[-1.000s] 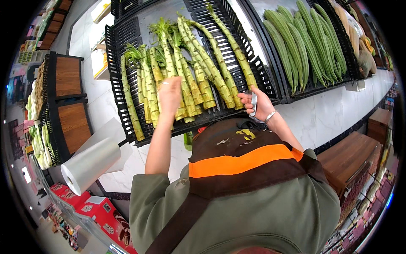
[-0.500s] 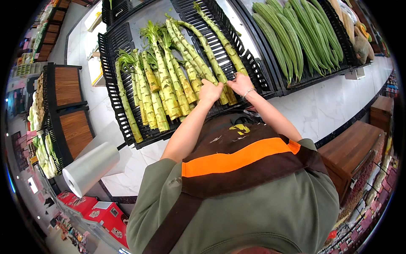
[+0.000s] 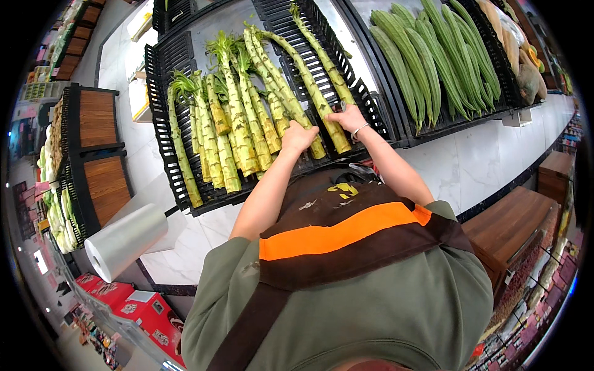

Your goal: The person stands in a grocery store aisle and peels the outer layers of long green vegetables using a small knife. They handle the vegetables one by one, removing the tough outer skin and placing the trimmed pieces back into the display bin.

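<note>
Stem lettuce stalks (image 3: 239,117) lie side by side in a slotted black crate (image 3: 163,123), leafy ends away from the person and cut ends near. With so many packed close, I would judge it best to handle one at a time, supporting its thick base and giving the slim upper length room, since a tug could snag its neighbours or snap a crisp stem.

The left hand (image 3: 300,137) is curled over the lower part of one stalk (image 3: 286,93); whether it truly grips, I cannot tell. The right hand (image 3: 348,119) is closed around a small grey object (image 3: 344,106), too little of it showing to identify, with the fingers against the lower part of the next stalk (image 3: 318,102) to the right. Light finger pressure, with that object angled away from the skin, would probably avoid bruises and nicks.

The crate looks like stiff moulded plastic. The stalks taper slightly, some bowing, their pale green turning yellowish at the base, ringed with rough brown leaf scars. Smaller, frilly leaf tufts (image 3: 223,46) top several.
</note>
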Tool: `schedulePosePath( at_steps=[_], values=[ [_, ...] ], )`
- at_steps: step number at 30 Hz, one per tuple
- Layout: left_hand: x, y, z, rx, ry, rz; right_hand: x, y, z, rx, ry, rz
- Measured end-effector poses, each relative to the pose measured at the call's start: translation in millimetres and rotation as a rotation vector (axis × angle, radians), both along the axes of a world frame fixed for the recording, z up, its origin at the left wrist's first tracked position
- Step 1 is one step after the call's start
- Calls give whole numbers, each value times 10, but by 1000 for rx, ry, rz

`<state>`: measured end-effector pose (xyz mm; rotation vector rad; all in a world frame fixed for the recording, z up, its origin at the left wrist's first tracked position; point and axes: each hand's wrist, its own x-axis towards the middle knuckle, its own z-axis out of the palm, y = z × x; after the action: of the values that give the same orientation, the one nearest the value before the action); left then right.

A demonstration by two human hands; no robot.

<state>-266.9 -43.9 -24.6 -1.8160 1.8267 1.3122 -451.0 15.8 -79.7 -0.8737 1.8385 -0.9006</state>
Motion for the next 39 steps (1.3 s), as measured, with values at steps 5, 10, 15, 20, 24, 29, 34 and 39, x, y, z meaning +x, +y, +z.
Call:
schedulePosePath(
  at_steps=[5, 10, 15, 20, 24, 29, 34, 39],
  values=[
    [56, 77, 174, -192, -6, -86, -207, -67, 686, 221, -810, -127],
    [51, 122, 263, -272, 38, -80, -151, -179, 963, 291, -1159, -244],
    [41, 142, 299, -302, 52, -81, -72, -303, 1046, 270, -1236, -305],
    [63, 123, 287, -302, 135, -36, -75, -278, 1051, 241, -1248, -314],
    [70, 107, 225, -260, 334, 33, -47, -217, 1108, 150, -1318, -333],
    [0, 56, 141, -179, 322, 5, -15, -202, 1247, 74, -1319, -352],
    [5, 48, -52, -232, 247, -46, -24, -240, 1250, 29, -1308, -291],
    [-100, 122, 828, -630, 350, -139, 40, -162, 1346, 101, -1059, -264]
  ],
)
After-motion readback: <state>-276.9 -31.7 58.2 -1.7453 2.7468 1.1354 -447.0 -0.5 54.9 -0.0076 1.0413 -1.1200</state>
